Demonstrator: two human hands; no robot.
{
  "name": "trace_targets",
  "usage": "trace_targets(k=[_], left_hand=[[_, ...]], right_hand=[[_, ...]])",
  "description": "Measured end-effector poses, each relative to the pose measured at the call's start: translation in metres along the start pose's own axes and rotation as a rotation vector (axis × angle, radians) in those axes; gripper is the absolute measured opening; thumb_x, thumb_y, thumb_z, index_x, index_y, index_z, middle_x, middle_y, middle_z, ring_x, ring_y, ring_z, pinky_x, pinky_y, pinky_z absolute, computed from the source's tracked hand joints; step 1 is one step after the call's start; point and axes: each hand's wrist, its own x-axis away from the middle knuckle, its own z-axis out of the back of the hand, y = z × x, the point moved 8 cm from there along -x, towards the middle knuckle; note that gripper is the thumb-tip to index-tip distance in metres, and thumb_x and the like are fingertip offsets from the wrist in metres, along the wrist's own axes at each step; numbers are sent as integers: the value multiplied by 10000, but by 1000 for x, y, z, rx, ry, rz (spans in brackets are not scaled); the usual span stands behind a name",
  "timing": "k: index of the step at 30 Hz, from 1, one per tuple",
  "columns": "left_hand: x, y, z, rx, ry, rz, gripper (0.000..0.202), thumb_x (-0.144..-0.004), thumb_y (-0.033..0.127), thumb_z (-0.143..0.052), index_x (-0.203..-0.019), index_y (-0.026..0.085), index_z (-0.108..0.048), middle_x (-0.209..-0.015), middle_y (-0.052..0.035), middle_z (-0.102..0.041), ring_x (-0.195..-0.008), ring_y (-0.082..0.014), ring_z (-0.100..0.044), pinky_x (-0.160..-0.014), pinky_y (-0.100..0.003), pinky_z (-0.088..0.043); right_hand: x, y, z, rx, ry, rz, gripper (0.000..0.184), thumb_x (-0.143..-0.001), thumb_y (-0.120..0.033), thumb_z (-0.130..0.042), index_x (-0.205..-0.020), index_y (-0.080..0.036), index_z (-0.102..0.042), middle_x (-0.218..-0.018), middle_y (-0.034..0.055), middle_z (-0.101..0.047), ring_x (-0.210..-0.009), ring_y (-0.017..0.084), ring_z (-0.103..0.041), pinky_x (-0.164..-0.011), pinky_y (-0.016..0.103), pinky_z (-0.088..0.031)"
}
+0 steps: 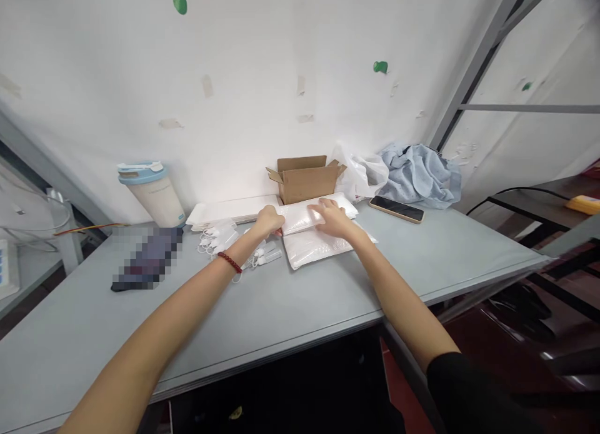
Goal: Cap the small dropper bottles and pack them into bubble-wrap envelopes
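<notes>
Two white, shiny, plastic-wrapped packets lie partly overlapped on the grey desk, one behind the other. My left hand (270,221) is closed on the left end of the rear packet (297,216), thumb and fingers pinching its edge. On top of that same packet rests my right hand (332,217), its fingers spread and lying on the plastic. The front packet (312,249) sits flat below both hands. Beside my left wrist is a loose pile of small clear bottles with white loops (220,237), partly covered by my forearm.
Behind the packets stands an open cardboard box (309,182), next to a white plastic bag (363,174) and a light blue cloth (419,176). A phone (396,209) lies to the right. Flat white cards or boxes (234,210) and a blue-lidded cup (154,193) are at left.
</notes>
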Motion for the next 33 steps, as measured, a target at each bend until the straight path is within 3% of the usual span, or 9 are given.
trace_targets(k=[3, 5, 8, 13, 16, 18, 20, 22, 33], left_hand=[[-2, 0, -6, -18, -28, 11, 109, -673, 32, -564, -749, 106, -537, -469, -18, -523, -482, -169, -571, -485, -266, -489], [-4, 1, -9, -29, -29, 9, 76, -698, 57, -560, -751, 107, -536, -475, -17, -525, -486, -159, -569, -477, -248, -481], [-7, 4, -9, -76, 6, -13, 28, -734, 88, -551, -750, 105, -536, -478, -12, -516, -475, -148, -557, -464, -235, -465], [-2, 16, -3, -243, 91, -126, 49, -753, 91, -534, -786, 73, -566, -608, -107, -602, -609, -229, -627, -562, -314, -499], [24, 33, 0, -360, 188, -300, 182, -809, 130, -505, -951, 37, -572, -982, -247, -622, -991, -336, -588, -799, -423, -476], [53, 46, -6, -429, 235, -493, 291, -871, 196, -472, -1130, 70, -512, -1228, -228, -522, -1192, -314, -456, -940, -428, -403], [96, 64, -43, -667, 65, -959, 344, -906, 306, -451, -1162, 83, -504, -1189, -188, -554, -1142, -286, -487, -929, -421, -413], [125, 56, -75, -792, -168, -1202, 408, -898, 404, -470, -1202, 134, -497, -1192, -147, -565, -1093, -255, -522, -902, -391, -429], [106, 52, -95, -992, 56, -1225, 331, -943, 175, -338, -1239, 148, -483, -1142, -158, -561, -1025, -250, -548, -824, -374, -446]], right_hand=[[1, 50, 15, -183, 83, -224, 642, -686, -200, -582, -1313, -290, -477, -1399, 123, -367, -1313, 356, -269, -1004, 561, -267], [2, 80, 17, -437, 132, -332, 584, -679, -235, -581, -1261, -246, -530, -1333, 106, -465, -1221, 316, -409, -984, 470, -340], [-1, 102, 14, -516, 160, -356, 512, -756, -316, -508, -1249, -177, -525, -1245, 113, -553, -1045, 239, -553, -882, 362, -439], [-7, 110, 4, -531, 230, -356, 514, -792, -313, -530, -1280, -158, -485, -1311, 124, -520, -1171, 212, -500, -969, 336, -388], [-10, 117, -3, -535, 248, -407, 612, -787, -355, -565, -1328, -112, -416, -1308, 180, -515, -1180, 241, -505, -973, 364, -387], [-11, 121, -6, -532, 256, -431, 618, -786, -362, -572, -1322, -97, -415, -1294, 192, -525, -1176, 251, -510, -976, 375, -383], [-11, 122, -6, -526, 270, -440, 603, -792, -361, -565, -1315, -97, -420, -1287, 189, -533, -1177, 248, -511, -979, 375, -380], [-11, 122, -4, -519, 283, -444, 593, -789, -357, -568, -1306, -100, -431, -1264, 184, -552, -1166, 246, -521, -979, 380, -380], [-11, 124, 5, -621, 412, -400, 570, -749, -304, -566, -1292, -152, -480, -1198, 127, -593, -923, 187, -600, -868, 355, -448]])
